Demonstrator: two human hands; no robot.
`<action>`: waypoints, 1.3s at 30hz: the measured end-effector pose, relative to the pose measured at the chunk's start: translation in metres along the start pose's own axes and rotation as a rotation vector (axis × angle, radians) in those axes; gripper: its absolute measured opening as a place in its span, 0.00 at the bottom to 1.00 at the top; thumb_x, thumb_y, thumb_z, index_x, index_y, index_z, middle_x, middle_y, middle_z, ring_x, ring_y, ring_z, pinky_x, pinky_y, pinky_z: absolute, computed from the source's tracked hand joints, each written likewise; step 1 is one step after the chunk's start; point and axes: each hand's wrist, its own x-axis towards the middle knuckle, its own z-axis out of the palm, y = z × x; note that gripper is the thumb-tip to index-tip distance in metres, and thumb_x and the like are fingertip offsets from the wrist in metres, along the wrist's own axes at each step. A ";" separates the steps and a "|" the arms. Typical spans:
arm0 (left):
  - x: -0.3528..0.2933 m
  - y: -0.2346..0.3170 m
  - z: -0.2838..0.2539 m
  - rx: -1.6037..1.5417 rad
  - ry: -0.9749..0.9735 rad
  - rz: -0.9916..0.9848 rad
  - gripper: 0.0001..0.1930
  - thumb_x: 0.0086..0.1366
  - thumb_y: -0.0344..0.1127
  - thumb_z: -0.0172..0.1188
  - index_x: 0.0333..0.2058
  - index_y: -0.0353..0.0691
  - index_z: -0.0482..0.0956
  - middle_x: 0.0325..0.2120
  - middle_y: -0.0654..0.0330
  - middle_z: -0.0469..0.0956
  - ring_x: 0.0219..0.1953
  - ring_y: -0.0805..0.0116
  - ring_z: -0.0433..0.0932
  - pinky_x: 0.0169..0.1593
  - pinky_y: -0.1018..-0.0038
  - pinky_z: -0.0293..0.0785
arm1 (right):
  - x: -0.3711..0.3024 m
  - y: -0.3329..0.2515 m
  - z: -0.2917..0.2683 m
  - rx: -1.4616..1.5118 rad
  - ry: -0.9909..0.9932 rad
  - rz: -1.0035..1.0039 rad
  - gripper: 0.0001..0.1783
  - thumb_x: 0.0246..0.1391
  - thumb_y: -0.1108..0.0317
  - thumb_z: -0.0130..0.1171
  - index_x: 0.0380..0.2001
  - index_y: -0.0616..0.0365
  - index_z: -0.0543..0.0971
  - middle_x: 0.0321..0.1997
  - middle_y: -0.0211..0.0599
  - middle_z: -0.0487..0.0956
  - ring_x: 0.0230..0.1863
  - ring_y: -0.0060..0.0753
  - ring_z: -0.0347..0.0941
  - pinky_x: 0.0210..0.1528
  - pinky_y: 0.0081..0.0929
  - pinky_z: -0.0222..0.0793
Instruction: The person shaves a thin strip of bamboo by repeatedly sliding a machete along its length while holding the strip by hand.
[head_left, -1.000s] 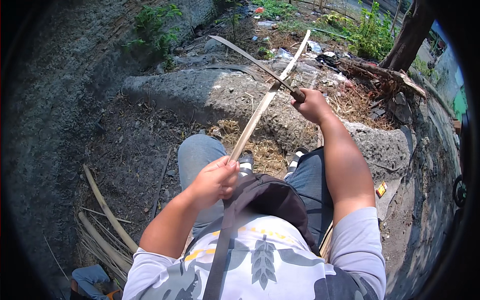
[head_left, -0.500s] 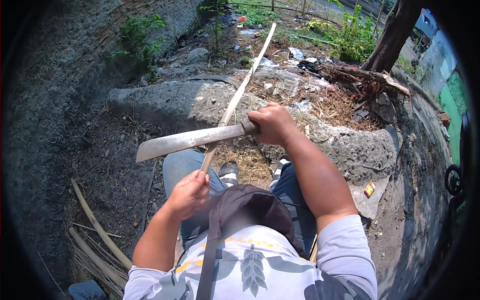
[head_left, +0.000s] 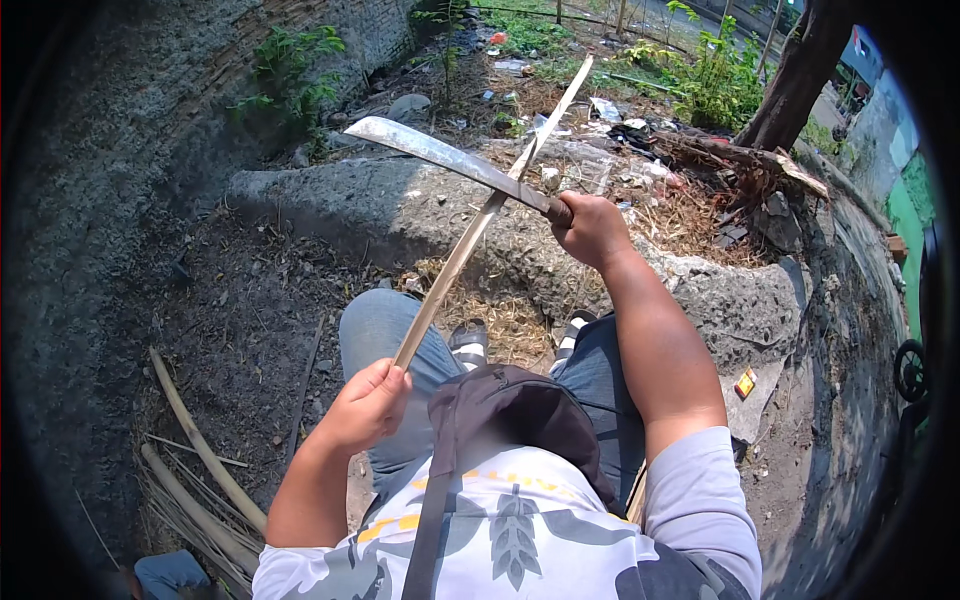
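My left hand (head_left: 368, 405) is closed round the near end of a long pale stick (head_left: 455, 268), which looks like a split strip of wood or palm stalk. It slants away from me and up to the right. In my right hand (head_left: 594, 228) is the handle of a machete (head_left: 430, 150), fingers wrapped round it. The broad blade lies across the stick, past its middle, with the tip pointing far left. Whether the edge bites into the stick, I cannot tell.
A rough concrete slab (head_left: 320, 205) runs across in front of my feet. Several pale stalks (head_left: 205, 445) lie on the ground at the left. A plastered wall (head_left: 130, 150) rises on the left; a tree trunk (head_left: 795, 85) stands far right. Litter and dry straw (head_left: 680, 210) lie beyond the slab.
My right hand has pushed the machete outward along the stick, up and to the right, and the blade now tilts with its tip higher. The left hand keeps its hold.
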 end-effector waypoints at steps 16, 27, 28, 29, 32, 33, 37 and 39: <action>0.005 -0.003 0.003 0.089 -0.019 0.096 0.15 0.80 0.48 0.52 0.36 0.45 0.70 0.19 0.77 0.64 0.17 0.86 0.59 0.21 0.83 0.56 | 0.006 0.030 0.002 0.020 0.059 0.065 0.12 0.58 0.53 0.60 0.35 0.47 0.81 0.30 0.47 0.84 0.40 0.58 0.82 0.42 0.52 0.77; 0.001 -0.013 -0.009 0.042 0.048 0.129 0.18 0.80 0.50 0.49 0.34 0.44 0.70 0.18 0.75 0.63 0.16 0.84 0.58 0.20 0.81 0.55 | -0.004 -0.027 -0.004 -0.065 0.127 -0.529 0.10 0.42 0.62 0.69 0.26 0.47 0.77 0.24 0.32 0.81 0.29 0.44 0.81 0.42 0.37 0.75; 0.000 -0.012 -0.008 0.042 0.081 0.123 0.18 0.80 0.50 0.49 0.34 0.44 0.70 0.17 0.74 0.63 0.16 0.83 0.58 0.20 0.81 0.55 | -0.007 -0.034 0.001 -0.133 0.188 -0.624 0.11 0.38 0.62 0.70 0.24 0.44 0.75 0.22 0.26 0.79 0.27 0.37 0.81 0.44 0.31 0.73; 0.000 -0.012 -0.008 0.042 0.114 0.117 0.18 0.80 0.50 0.49 0.34 0.44 0.70 0.17 0.74 0.62 0.16 0.83 0.58 0.20 0.80 0.56 | -0.009 -0.044 -0.003 -0.180 0.189 -0.673 0.12 0.38 0.62 0.70 0.24 0.44 0.75 0.22 0.26 0.79 0.28 0.36 0.81 0.44 0.34 0.74; -0.005 -0.018 -0.011 0.061 0.065 0.106 0.17 0.80 0.50 0.50 0.36 0.44 0.70 0.18 0.74 0.63 0.16 0.84 0.58 0.20 0.80 0.56 | 0.001 -0.012 0.008 -0.177 0.164 -0.497 0.10 0.42 0.62 0.69 0.25 0.46 0.75 0.24 0.32 0.81 0.29 0.43 0.81 0.44 0.37 0.75; -0.009 -0.020 -0.008 0.063 0.066 0.102 0.17 0.80 0.50 0.50 0.36 0.44 0.70 0.18 0.74 0.63 0.16 0.84 0.58 0.20 0.80 0.56 | 0.007 0.003 0.007 -0.172 0.168 -0.365 0.10 0.44 0.62 0.68 0.25 0.47 0.76 0.25 0.35 0.82 0.30 0.45 0.81 0.43 0.39 0.75; -0.013 -0.028 -0.002 0.010 -0.034 0.096 0.14 0.80 0.47 0.52 0.38 0.43 0.70 0.19 0.75 0.64 0.17 0.84 0.58 0.20 0.81 0.56 | 0.010 0.020 -0.008 -0.068 0.003 0.314 0.12 0.55 0.57 0.61 0.39 0.48 0.84 0.36 0.47 0.86 0.42 0.57 0.82 0.47 0.50 0.77; -0.012 -0.031 -0.006 0.010 -0.023 0.026 0.14 0.80 0.47 0.52 0.37 0.43 0.70 0.19 0.76 0.63 0.17 0.84 0.58 0.20 0.81 0.56 | 0.012 0.039 -0.004 -0.038 0.023 0.350 0.12 0.55 0.57 0.61 0.39 0.47 0.84 0.37 0.48 0.86 0.43 0.58 0.82 0.48 0.50 0.77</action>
